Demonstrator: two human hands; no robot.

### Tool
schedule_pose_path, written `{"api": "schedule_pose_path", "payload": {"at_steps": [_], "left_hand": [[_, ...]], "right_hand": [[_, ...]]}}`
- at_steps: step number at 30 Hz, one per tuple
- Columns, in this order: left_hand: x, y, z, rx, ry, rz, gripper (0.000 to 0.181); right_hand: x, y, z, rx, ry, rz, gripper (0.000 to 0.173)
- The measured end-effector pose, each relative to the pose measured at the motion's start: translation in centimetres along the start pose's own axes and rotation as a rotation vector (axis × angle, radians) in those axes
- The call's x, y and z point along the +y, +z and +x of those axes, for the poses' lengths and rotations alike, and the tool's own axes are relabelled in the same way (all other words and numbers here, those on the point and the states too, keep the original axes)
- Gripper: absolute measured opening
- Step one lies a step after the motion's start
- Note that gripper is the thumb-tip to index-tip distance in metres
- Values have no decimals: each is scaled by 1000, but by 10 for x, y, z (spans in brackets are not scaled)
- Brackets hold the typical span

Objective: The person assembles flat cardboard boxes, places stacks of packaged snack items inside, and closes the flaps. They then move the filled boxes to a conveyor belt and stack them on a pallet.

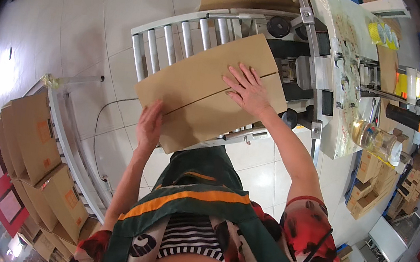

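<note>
A brown cardboard box point(196, 85) lies at a slant on a roller conveyor point(169, 44), its top flaps folded down so that a thin seam runs between them. My right hand point(250, 91) rests flat on the top with fingers spread, across the seam near the right end. At the box's left end, my left hand point(150, 125) presses against the edge and corner, fingers together. The right end of the box reaches the mouth of a carton-sealing machine point(307, 72), by its black wheels point(278, 27). The box's underside is hidden.
Yellow tape rolls point(384, 34) and a clear bottle of pale liquid point(375, 141) are on the machine's top. At left, opened cartons point(30, 135) stand along another conveyor frame point(69, 144). A cable point(95, 132) crosses the tiled floor. Stacked boxes point(372, 184) stand at right.
</note>
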State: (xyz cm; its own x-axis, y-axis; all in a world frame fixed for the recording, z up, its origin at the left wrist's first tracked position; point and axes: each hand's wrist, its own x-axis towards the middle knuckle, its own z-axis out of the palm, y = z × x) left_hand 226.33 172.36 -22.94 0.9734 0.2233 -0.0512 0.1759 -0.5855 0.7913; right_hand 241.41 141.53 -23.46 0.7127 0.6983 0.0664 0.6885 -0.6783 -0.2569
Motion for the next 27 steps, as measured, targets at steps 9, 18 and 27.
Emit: {"api": "schedule_pose_path", "payload": {"at_steps": [9,18,27], "left_hand": [[-42,35,26,129,-319,-388,66],[-20,57,103,-12,-311,-327,64],[71,108,128,-43,-501,-480,49]], "right_hand": [[7,7,7,20,42,-22,37],[56,1,4,145,117,8,39],[75,12,-10,132,437,372,45]]}}
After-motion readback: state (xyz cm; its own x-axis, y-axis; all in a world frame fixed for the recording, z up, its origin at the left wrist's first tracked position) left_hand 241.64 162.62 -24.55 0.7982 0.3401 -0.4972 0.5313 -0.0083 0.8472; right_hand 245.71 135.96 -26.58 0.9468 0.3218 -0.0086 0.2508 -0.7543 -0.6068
